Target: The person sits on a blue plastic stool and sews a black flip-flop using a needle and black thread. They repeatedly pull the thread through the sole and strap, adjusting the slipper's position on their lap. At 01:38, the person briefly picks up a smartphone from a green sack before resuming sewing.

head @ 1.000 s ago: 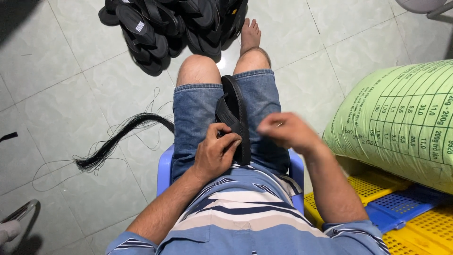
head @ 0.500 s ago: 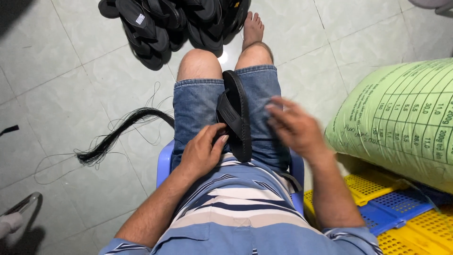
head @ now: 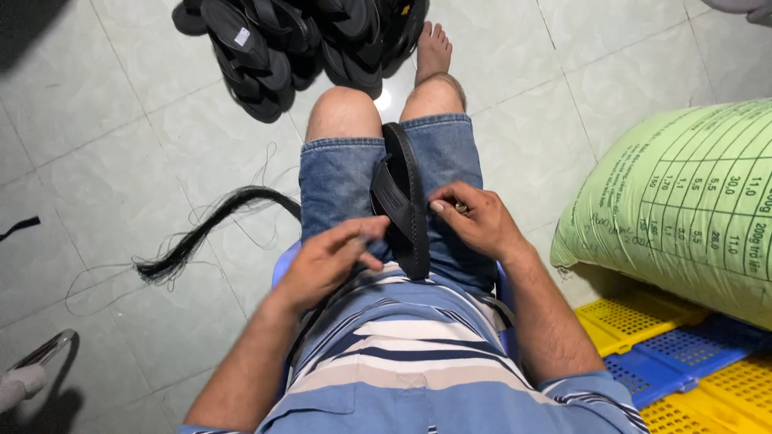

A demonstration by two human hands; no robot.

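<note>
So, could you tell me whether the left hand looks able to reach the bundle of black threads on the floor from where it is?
Probably yes: the bundle of black threads lies on open tiles on the left hand's side, nothing between them, though a lean seems needed.

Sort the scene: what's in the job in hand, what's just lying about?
In hand:
black sandal on the lap
left hand beside it
right hand touching its edge

Lying about:
pile of black sandals
black thread bundle
green sack
yellow and blue crates

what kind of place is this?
Probably a small footwear workshop on a tiled floor: a pile of black sandals, one sandal held on the lap, a bundle of black thread, a full green sack.
</note>
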